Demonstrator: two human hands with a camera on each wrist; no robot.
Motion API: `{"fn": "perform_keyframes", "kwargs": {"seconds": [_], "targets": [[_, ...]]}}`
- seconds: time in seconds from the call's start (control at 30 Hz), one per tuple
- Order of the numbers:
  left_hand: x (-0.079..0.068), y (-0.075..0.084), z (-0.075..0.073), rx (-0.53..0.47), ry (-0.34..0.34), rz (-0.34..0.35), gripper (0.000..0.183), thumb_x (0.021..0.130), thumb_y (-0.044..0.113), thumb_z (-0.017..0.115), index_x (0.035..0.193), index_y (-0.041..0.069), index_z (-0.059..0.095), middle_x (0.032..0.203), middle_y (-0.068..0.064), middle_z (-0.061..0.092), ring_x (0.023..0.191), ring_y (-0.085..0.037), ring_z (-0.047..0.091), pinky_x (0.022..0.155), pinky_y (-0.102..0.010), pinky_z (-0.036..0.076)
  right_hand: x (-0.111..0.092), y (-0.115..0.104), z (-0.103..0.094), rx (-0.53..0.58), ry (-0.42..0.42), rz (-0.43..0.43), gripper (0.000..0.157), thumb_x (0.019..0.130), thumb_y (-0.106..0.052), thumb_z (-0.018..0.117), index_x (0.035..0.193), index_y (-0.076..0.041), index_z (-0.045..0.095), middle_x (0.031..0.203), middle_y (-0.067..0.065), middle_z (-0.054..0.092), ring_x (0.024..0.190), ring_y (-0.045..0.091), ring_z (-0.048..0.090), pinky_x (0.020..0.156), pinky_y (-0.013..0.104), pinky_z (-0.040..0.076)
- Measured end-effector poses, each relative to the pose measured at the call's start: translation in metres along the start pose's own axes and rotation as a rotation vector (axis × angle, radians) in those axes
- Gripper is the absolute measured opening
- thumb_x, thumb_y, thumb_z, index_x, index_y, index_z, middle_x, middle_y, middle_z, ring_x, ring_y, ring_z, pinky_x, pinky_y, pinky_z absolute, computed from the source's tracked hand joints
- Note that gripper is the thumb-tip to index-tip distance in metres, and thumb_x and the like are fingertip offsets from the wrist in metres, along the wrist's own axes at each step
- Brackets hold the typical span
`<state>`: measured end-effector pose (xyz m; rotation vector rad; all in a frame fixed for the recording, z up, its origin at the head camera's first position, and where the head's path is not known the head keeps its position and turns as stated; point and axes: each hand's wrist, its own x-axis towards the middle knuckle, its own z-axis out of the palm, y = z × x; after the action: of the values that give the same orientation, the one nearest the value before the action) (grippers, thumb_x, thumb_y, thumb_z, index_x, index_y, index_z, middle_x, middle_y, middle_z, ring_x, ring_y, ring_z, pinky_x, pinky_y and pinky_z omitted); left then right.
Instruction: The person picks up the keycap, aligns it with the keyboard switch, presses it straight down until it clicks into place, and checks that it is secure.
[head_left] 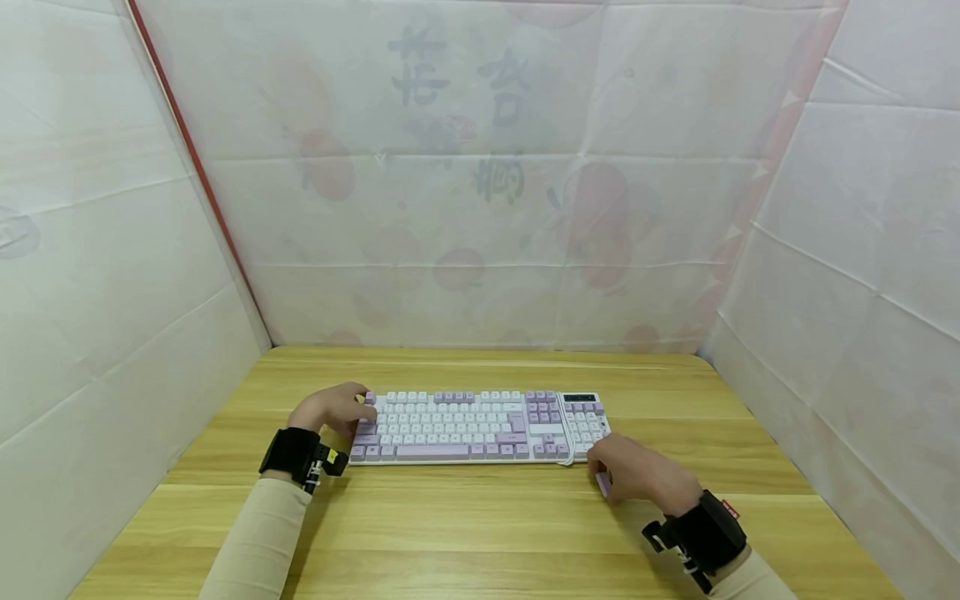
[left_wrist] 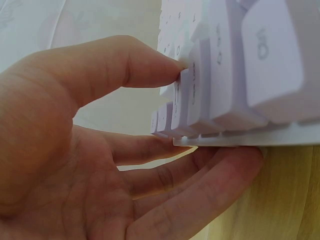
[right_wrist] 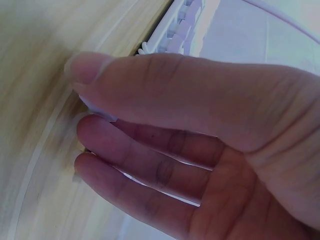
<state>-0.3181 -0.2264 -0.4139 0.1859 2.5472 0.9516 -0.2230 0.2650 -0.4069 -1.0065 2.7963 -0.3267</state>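
Observation:
A white and lilac keyboard (head_left: 450, 427) lies across the wooden table, its far side toward the back cloth. At its left end my left hand (head_left: 335, 410) grips it, the thumb on the edge keys and the fingers curled under the rim, as the left wrist view (left_wrist: 125, 150) shows. A white cable (head_left: 566, 429) runs over the number pad. By the keyboard's front right corner, my right hand (head_left: 633, 468) pinches a small pale purple piece (head_left: 603, 483) between thumb and fingers. Most of that piece (right_wrist: 95, 109) is hidden, so I cannot tell its kind.
The wooden table (head_left: 450, 533) has rounded far corners. Pale printed cloth (head_left: 465, 208) hangs behind it, with more cloth along the left and right sides. A thin red strip (head_left: 195, 158) runs down the left corner of the cloth.

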Motion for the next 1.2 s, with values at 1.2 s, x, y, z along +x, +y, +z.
{"fn": "perform_keyframes", "kwargs": {"seconds": [1.2], "targets": [[-0.0045,0.0026,0.001,-0.024,0.009,-0.008,0.076,0.091,0.019,0.066,0.152,-0.013,0.035,0.146,-0.035,0.045,0.096,-0.028,0.063,0.079,-0.041,0.062,-0.0018,0.0088,-0.0073,-0.036,0.103,-0.008,0.019,0.072,0.007,0.074,0.074,-0.01,0.066,0.066,-0.008,0.051,0.062,0.002,0.035,0.056,0.019,0.032]]}}
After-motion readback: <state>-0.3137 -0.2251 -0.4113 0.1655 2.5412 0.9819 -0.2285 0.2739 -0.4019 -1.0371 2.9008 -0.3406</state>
